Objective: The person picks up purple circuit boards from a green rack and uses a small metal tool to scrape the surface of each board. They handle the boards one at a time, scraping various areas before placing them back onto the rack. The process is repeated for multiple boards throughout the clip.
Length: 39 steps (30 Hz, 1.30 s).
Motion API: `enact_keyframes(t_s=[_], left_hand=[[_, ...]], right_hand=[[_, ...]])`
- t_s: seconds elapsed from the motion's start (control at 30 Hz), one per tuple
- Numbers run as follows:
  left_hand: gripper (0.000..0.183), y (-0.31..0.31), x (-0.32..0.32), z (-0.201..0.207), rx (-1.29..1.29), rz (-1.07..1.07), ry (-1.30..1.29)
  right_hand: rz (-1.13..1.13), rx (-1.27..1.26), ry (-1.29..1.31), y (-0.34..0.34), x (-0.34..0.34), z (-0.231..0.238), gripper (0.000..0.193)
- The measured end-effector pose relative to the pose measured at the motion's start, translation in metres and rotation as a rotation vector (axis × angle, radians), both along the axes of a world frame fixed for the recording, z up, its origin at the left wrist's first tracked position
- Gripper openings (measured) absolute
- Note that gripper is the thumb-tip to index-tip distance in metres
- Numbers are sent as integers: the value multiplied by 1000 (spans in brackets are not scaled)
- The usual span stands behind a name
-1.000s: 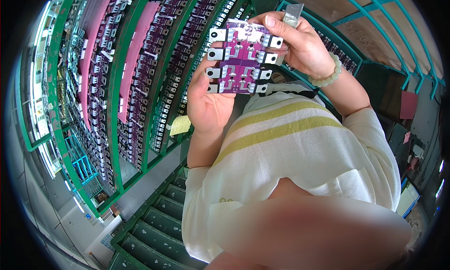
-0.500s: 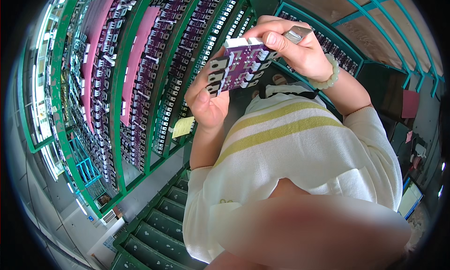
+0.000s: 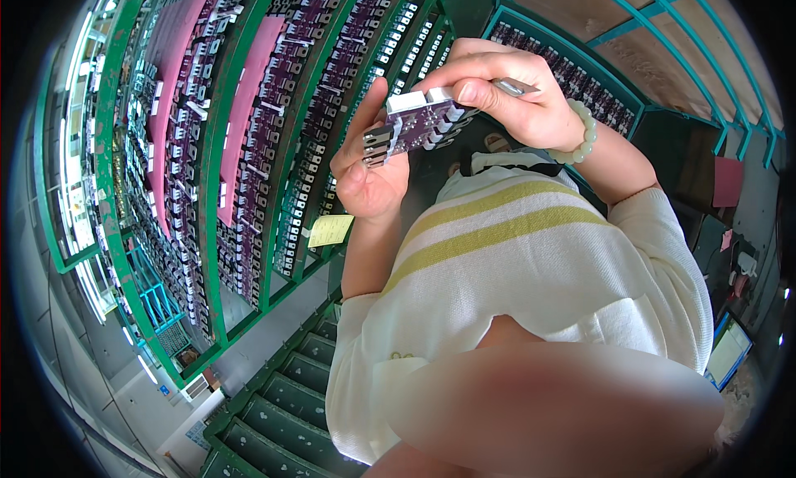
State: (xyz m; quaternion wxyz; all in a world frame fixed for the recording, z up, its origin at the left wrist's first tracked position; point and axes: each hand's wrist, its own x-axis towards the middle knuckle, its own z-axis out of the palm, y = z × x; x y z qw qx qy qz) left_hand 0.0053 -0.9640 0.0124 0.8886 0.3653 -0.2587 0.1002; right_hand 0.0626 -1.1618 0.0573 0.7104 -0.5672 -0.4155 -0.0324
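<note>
A purple circuit board [image 3: 419, 128] with white connectors along its top edge and black tabs on its left side is held up between my two hands. My left hand [image 3: 369, 175] grips its left end by the black tabs, the index finger raised behind it. My right hand [image 3: 522, 97] pinches the upper right corner between thumb and fingers. A small flat silvery metal piece [image 3: 516, 87] pokes out of the same right hand; its full shape is hidden in the fingers. The board's underside is mostly hidden.
On the left a green rack [image 3: 217, 146] holds rows of similar purple boards, with pink sheets [image 3: 253, 105] between them. A yellow note [image 3: 330, 230] hangs from its edge. Green slotted trays [image 3: 282, 399] lie below. Another row of boards [image 3: 572, 72] stands in the teal-framed rack behind my right hand.
The board has tilted, so its face now shows more edge-on. My left hand's index finger has lifted, and the metal piece in my right hand has turned flatter.
</note>
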Motion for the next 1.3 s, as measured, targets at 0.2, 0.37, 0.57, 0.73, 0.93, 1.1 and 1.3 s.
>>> enact_keyframes(t_s=[0.2,0.37,0.57,0.73,0.93,1.1,1.3], left_hand=[[62,5,2,-5,64,-14,106],[45,-4,-9,11,70,99,342],[29,-1,-19,71,300,199,599],[30,-4,-24,93,386,282,667],[27,-3,-22,94,357,224,671],[26,-3,-21,95,341,216,684],[24,-2,-20,91,346,200,661]], right_hand=[[-68,-31,-5,4,-3,0,19],[-48,-79,373,7,-8,2,23],[-62,-70,357,-6,6,13,33],[-432,-469,-492,-20,16,44,17],[-516,-526,-584,-16,11,47,13],[-505,-531,-585,-14,12,46,12],[-518,-503,-638,-14,18,40,13]])
